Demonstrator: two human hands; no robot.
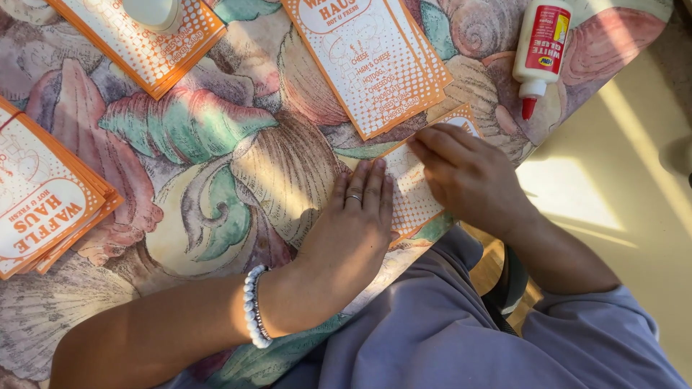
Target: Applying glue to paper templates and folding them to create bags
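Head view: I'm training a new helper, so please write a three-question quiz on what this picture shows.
1. True or false: both hands press flat on the orange-and-white printed paper sheet at the table edge.
2. Which hand wears a ring and a white bead bracelet: A the left hand, B the right hand?
3. Fill in: the white glue bottle with the red tip lies on the floral ____.

Key: 1 true; 2 A; 3 tablecloth.
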